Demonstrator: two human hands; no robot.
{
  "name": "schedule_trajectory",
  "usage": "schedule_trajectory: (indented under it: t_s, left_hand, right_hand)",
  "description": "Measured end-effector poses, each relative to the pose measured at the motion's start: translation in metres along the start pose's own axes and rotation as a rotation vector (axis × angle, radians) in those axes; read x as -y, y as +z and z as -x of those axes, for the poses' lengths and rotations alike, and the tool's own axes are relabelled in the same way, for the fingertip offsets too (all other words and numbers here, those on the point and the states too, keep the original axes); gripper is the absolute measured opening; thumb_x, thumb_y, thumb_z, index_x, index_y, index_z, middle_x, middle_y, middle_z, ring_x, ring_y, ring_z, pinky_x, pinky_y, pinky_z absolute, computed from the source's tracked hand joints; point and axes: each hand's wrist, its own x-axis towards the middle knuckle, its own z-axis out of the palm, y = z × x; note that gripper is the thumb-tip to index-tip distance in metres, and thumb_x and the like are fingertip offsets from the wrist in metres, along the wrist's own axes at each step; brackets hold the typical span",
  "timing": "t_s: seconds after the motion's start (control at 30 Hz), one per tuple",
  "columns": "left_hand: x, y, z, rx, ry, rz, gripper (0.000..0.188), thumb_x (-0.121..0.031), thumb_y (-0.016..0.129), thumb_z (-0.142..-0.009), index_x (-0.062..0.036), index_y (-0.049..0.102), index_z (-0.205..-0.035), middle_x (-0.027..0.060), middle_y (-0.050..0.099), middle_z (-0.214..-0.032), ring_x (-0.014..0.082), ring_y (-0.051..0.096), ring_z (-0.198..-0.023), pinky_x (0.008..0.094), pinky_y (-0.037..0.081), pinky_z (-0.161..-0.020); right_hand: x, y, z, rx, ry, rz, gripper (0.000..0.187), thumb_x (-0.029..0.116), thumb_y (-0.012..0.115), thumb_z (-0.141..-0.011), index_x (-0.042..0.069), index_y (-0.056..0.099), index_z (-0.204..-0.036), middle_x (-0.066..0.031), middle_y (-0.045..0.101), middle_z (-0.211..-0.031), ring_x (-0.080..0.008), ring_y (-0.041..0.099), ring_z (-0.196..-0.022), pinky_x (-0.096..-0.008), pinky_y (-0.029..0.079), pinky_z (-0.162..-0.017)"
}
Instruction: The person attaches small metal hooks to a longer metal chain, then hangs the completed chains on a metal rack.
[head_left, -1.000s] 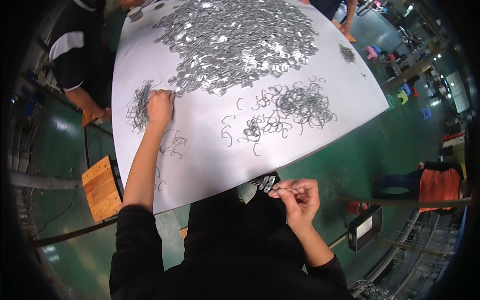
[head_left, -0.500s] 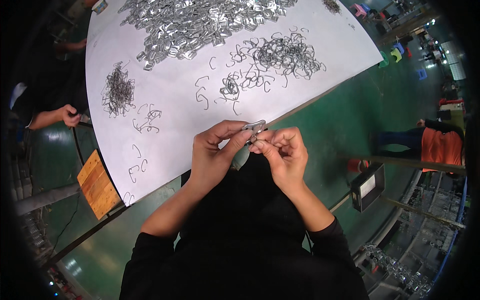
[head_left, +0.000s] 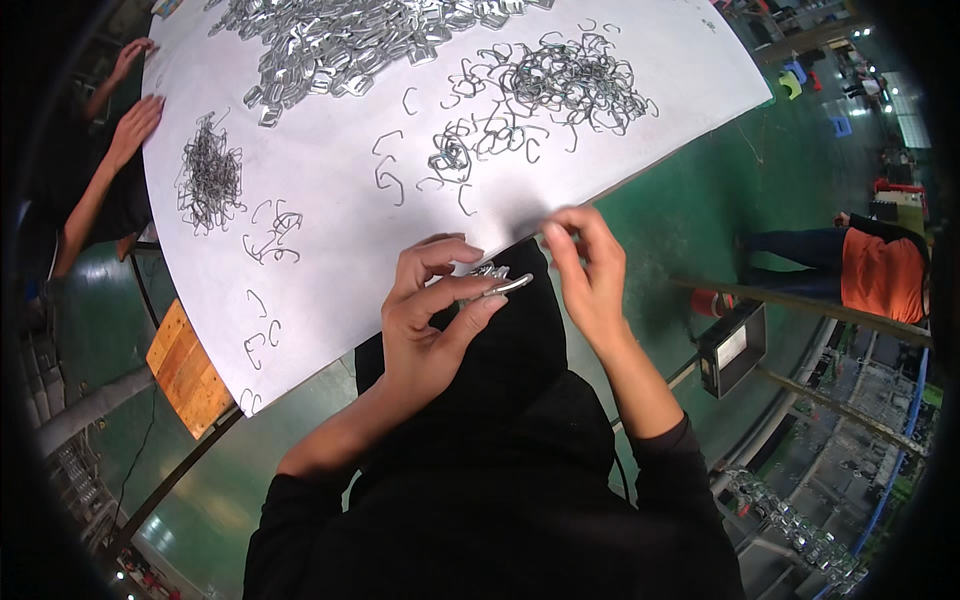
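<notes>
My left hand (head_left: 425, 315) is closed round a shiny silver metal buckle (head_left: 515, 286), pinched between thumb and fingers just off the table's near edge. More bright metal (head_left: 487, 270) shows behind its fingers, partly hidden. To the right, my right hand (head_left: 592, 270) is apart from the buckle, beside the table edge. Its thumb and index finger are bent toward each other, but motion smears the tips, so I cannot make out what they hold, if anything. Beyond the hands, a heap of bent wire hooks (head_left: 575, 80) lies on the white table (head_left: 330, 200), with loose ones scattered nearer.
A large pile of silver buckles (head_left: 350, 45) covers the table's far part. Thinner wire pieces (head_left: 210, 175) are heaped at left, near another person's hands (head_left: 138, 120). A wooden stool (head_left: 192, 368) stands at lower left; a lamp (head_left: 733, 347) at right. Someone in orange (head_left: 882, 275) stands farther right.
My right hand has come away from the buckle, moving up and right. My left hand keeps the buckle, now turned more edge-on. The other person's hands have moved onto the table's left edge.
</notes>
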Motion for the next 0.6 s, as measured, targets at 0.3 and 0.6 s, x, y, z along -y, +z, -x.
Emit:
schedule_trajectory:
  t_s: [0.3,0.6]
  left_hand:
    - [0.003,-0.008,0.006,0.079,-0.021,0.002,0.018,-0.001,0.072,-0.072,-0.0051,0.070,-0.089,0.0059,0.058,-0.101,0.0242,0.053,-0.103,0.0316,0.048,-0.079]
    - [0.019,-0.009,0.012,0.111,0.001,0.017,0.019,-0.002,0.074,-0.068,-0.0076,0.070,-0.086,0.0027,0.059,-0.095,0.0242,0.055,-0.098,0.0346,0.048,-0.082]
  right_hand:
    - [-0.017,0.081,-0.060,0.171,-0.332,0.538,0.028,0.014,0.065,-0.078,0.010,0.064,-0.106,-0.0100,0.051,-0.081,-0.0284,0.055,-0.075,-0.0401,0.047,-0.063]
    - [-0.020,0.052,-0.083,0.112,-0.244,0.607,0.013,0.011,0.062,-0.081,0.013,0.069,-0.091,-0.0102,0.056,-0.080,-0.0289,0.059,-0.068,-0.0391,0.050,-0.060]
